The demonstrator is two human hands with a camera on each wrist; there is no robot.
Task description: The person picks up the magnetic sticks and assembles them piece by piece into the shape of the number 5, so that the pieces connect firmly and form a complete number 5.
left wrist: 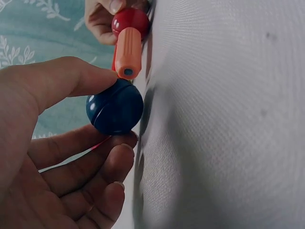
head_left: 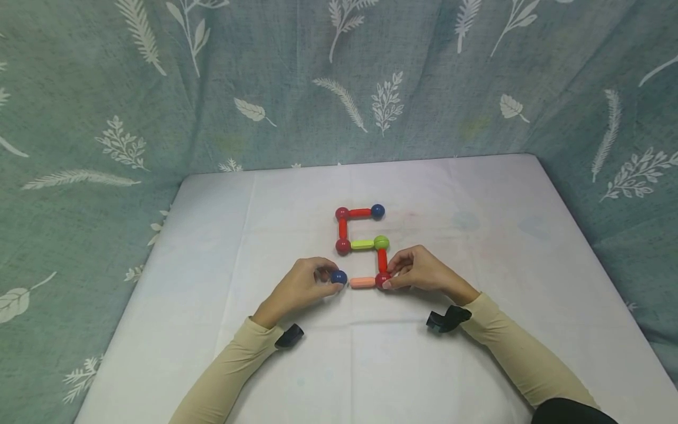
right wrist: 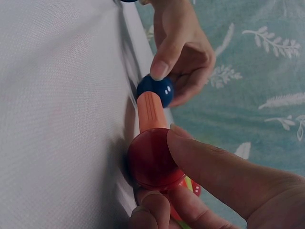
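Note:
Between thumb and fingers my left hand (head_left: 309, 282) pinches a blue ball (head_left: 338, 277), also large in the left wrist view. Just right of it lies an orange rod (head_left: 362, 282), its bare end with a small dark tip facing the ball; a narrow gap shows in the head view. The rod's other end meets a red ball (head_left: 382, 280), which my right hand (head_left: 421, 272) grips by thumb and fingertips. From that ball a red rod (head_left: 382, 260) runs up to a green ball (head_left: 381, 242). A yellow-green rod (head_left: 362, 244) links this to another red ball (head_left: 343, 246).
Farther back, a red rod (head_left: 342, 228) joins a corner red ball (head_left: 342, 214), then a second red rod (head_left: 360, 212) leads to a blue ball (head_left: 378, 211). Everything lies on a white-covered table (head_left: 450, 365), with a leaf-patterned green curtain (head_left: 296, 76) behind and beside it.

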